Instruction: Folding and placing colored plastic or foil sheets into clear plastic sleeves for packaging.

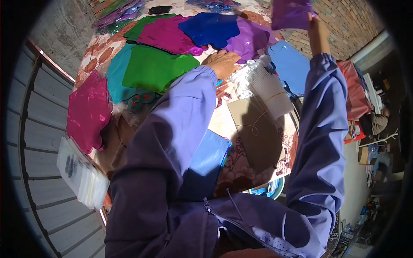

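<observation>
Raised at the upper right, my right hand (317, 35) grips the edge of a flat shiny purple foil piece (290, 15). My left hand (221, 64) lies flat on the table with its fingers stretched out and nothing visibly held. Around it are more flat foil pieces with lobed edges: a green one (159, 69), a magenta one (165, 34), a dark blue one (210, 29) and a violet one (249, 41). To its right lie a tangle of white strings (244, 79) and a banded bundle of clear white sleeves (273, 92).
A brown cardboard sheet (254, 137) and a blue foil stack (206, 161) lie near me on the flowered tablecloth (232, 174). Light blue foil (290, 64) sits at right, magenta foil (89, 112) at left. Clear bags (84, 174) overhang the left edge. A black phone-like object (159, 10) lies far back.
</observation>
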